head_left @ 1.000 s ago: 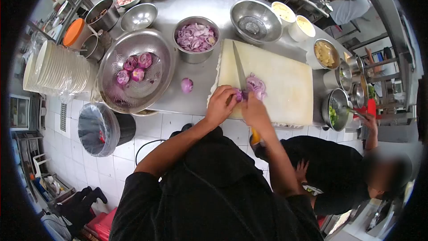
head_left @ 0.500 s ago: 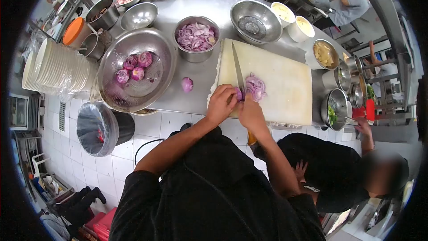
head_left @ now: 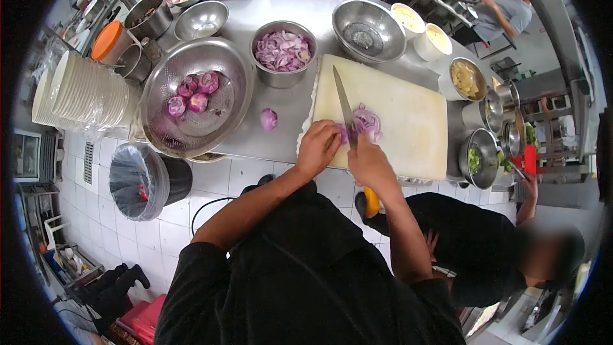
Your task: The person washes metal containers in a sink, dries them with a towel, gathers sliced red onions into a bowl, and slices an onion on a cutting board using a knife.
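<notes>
My right hand is closed round a long kitchen knife, its blade pointing away from me over the white cutting board and its yellow handle end showing below the hand. On the board's near left part, the bent fingers of my left hand grip a piece of red onion, partly hidden by them. Just right of the blade lies a small heap of sliced red onion. A single peeled red onion rests on the steel table, left of the board.
Behind my left hand stands a bowl of sliced onion. A large perforated basin holds several onions. An empty steel bowl sits past the board. A lined bin is on the floor; a co-worker stands close at right.
My right hand has shifted slightly right with the knife, and more of its yellow handle shows. The co-worker's hand at right has moved, and food is tossed in a pan at the back.
</notes>
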A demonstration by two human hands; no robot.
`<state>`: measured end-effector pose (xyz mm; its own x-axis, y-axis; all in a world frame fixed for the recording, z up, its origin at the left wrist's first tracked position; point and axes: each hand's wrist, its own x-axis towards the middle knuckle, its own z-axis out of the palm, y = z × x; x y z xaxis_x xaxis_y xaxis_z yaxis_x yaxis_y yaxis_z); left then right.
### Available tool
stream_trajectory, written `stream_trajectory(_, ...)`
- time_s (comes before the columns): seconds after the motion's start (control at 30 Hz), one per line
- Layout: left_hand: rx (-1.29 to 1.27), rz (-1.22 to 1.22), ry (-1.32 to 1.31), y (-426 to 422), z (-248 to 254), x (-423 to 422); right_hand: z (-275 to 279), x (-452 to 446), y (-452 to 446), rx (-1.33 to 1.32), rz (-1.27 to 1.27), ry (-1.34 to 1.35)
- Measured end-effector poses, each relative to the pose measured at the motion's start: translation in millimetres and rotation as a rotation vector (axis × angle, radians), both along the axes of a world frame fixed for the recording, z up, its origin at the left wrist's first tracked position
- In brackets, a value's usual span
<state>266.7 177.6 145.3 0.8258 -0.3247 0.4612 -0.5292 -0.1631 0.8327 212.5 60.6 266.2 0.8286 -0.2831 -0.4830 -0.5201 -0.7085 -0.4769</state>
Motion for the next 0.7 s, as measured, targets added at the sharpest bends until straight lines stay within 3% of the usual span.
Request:
stream_trajectory(0.07,0.008,0.012,-0.001,-1.0,-1.1,0.3,-56.9,-5.1,-4.2,-0.199,0.119,-0.189)
stream_trajectory(0.17,-0.016,0.041,-0.029,-4.9,-0.6,4.2,-50.2,-2.0,-10.6,-0.162,0.106,-0.173)
stream_trajectory(0.27,-0.028,0.023,-0.035,-2.7,3.9,3.2,15.0,8.5,-1.8,0.046,-0.004,0.081)
stream_trajectory(0.37,-0.013,0.016,-0.015,-1.0,1.8,1.1,-39.6,-0.6,-2.7,-0.076,0.058,-0.11)
stream_trajectory(0.6,0.024,-0.025,-0.037,-1.8,7.0,4.1,-59.8,-3.7,-21.3,-0.075,0.043,-0.177)
stream_trajectory(0.7,0.134,-0.228,-0.267,-3.0,22.8,21.6,-68.7,-14.5,-40.1,-0.192,0.1,-0.255)
